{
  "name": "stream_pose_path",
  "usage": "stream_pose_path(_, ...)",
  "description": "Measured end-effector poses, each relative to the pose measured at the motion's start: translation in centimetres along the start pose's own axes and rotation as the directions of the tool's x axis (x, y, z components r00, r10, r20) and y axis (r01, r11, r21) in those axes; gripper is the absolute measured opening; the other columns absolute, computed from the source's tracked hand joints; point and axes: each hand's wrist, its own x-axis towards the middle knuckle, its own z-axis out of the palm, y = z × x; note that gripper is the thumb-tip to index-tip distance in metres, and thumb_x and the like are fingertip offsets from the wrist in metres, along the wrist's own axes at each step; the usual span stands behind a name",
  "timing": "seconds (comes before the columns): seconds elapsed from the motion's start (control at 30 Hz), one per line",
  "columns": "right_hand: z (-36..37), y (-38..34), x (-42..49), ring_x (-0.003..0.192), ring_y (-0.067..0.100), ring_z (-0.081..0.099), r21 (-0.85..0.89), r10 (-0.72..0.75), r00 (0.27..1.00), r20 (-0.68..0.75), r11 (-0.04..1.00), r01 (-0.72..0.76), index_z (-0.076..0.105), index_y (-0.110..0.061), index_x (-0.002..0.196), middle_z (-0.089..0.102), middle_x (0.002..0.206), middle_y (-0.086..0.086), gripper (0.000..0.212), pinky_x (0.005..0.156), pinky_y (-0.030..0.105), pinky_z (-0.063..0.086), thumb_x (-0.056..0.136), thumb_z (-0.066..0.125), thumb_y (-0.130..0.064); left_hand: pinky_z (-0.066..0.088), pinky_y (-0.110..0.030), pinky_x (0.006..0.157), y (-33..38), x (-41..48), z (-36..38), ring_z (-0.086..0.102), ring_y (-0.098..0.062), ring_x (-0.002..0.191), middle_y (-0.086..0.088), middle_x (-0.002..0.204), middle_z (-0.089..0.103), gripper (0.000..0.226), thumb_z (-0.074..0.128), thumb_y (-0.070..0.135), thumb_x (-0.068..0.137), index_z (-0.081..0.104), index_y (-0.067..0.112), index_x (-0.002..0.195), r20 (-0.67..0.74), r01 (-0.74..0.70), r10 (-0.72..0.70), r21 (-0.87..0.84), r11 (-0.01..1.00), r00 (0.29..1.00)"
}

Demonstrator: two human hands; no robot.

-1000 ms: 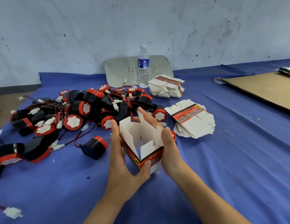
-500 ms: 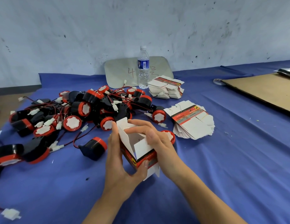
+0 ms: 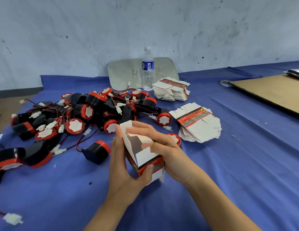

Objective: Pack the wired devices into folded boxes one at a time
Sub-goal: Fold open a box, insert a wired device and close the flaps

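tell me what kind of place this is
Probably a small packing workshop: a heap of red-and-black wired devices, stacks of flat unfolded boxes on a blue-covered table, and a box held between the left hand and right hand.

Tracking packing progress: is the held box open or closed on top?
Open. The box, held by left hand and right hand, has upright flaps and shows its inside.

Now right hand (image 3: 163,147) over box (image 3: 143,155) top, moved from its side; fingers (image 3: 140,129) pushing upright flaps (image 3: 127,126) inward.
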Motion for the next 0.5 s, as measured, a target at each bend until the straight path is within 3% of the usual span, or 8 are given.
stream_pose_path(0.07, 0.0, -0.02, 0.04, 0.123, 0.007, 0.052, -0.052, -0.01, 0.999, -0.048, 0.999, 0.007, 0.072, -0.017, 0.104, 0.053, 0.135, -0.013, 0.036, 0.095, 0.026, 0.048, 0.084, 0.046, -0.002, 0.04, -0.018, 0.103, 0.03, -0.03, -0.01, 0.039, -0.01, 0.135, 0.02, 0.145, 0.037, 0.103, 0.065, 0.039, 0.068, 0.011, 0.025, 0.154, 0.007, -0.004, 0.004, -0.01, 1.0, 1.0)
stream_pose_path(0.13, -0.1, 0.03, 0.05, 0.12, 0.013, 0.054, -0.084, -0.012, 0.997, -0.076, 0.996, 0.005, 0.073, -0.017, 0.094, 0.054, 0.131, -0.011, 0.034, 0.096, 0.037, 0.047, 0.085, 0.047, 0.003, 0.036, -0.011, 0.103, 0.2, -0.06, -0.03, 0.035, -0.003, 0.136, 0.027, 0.145, 0.034, 0.103, 0.065, 0.041, 0.068, 0.01, 0.03, 0.154, 0.012, -0.025, 0.025, 0.009, 1.0, 1.0)
stream_pose_path(0.23, -0.26, -0.08, 0.1, 0.117, 0.015, 0.053, -0.11, -0.002, 0.997, -0.073, 0.994, -0.006, 0.074, -0.02, 0.091, 0.054, 0.127, -0.009, 0.05, 0.095, 0.038, 0.047, 0.085, 0.042, 0.017, 0.032, -0.01, 0.105, 0.56, -0.02, 0.05, 0.03, 0.005, 0.137, 0.036, 0.144, 0.03, 0.102, 0.065, 0.043, 0.068, 0.01, 0.032, 0.153, 0.009, -0.053, 0.053, 0.033, 0.998, 0.999)
stream_pose_path(0.37, -0.38, -0.21, 0.17, 0.121, 0.013, 0.052, -0.059, -0.021, 0.998, -0.059, 0.998, 0.018, 0.066, -0.025, 0.112, 0.056, 0.126, -0.009, 0.058, 0.098, 0.032, 0.044, 0.075, 0.041, 0.013, 0.031, -0.006, 0.101, 0.69, 0.12, 0.21, 0.032, 0.008, 0.135, 0.04, 0.143, 0.028, 0.097, 0.067, 0.044, 0.07, 0.015, 0.031, 0.15, 0.007, -0.08, 0.08, 0.027, 0.996, 0.997)
stream_pose_path(0.47, -0.51, -0.16, 0.16, 0.121, 0.012, 0.052, -0.042, -0.017, 0.998, -0.061, 0.999, 0.014, 0.052, -0.042, 0.132, 0.056, 0.118, -0.005, 0.074, 0.104, 0.035, 0.042, 0.077, 0.043, 0.007, 0.034, -0.011, 0.104, 0.68, 0.12, 0.14, 0.033, 0.003, 0.137, 0.035, 0.147, 0.028, 0.096, 0.069, 0.042, 0.07, 0.015, 0.043, 0.149, 0.013, -0.091, 0.091, 0.003, 0.996, 0.996)
stream_pose_path(0.5, -0.52, -0.16, 0.17, 0.12, 0.013, 0.053, -0.057, -0.026, 0.998, -0.052, 0.998, 0.023, 0.052, -0.041, 0.134, 0.056, 0.119, -0.002, 0.073, 0.105, 0.037, 0.042, 0.079, 0.044, 0.005, 0.035, -0.013, 0.104, 0.66, 0.06, 0.11, 0.034, 0.001, 0.137, 0.034, 0.147, 0.03, 0.096, 0.069, 0.042, 0.069, 0.015, 0.048, 0.148, 0.013, -0.093, 0.093, -0.003, 0.996, 0.996)
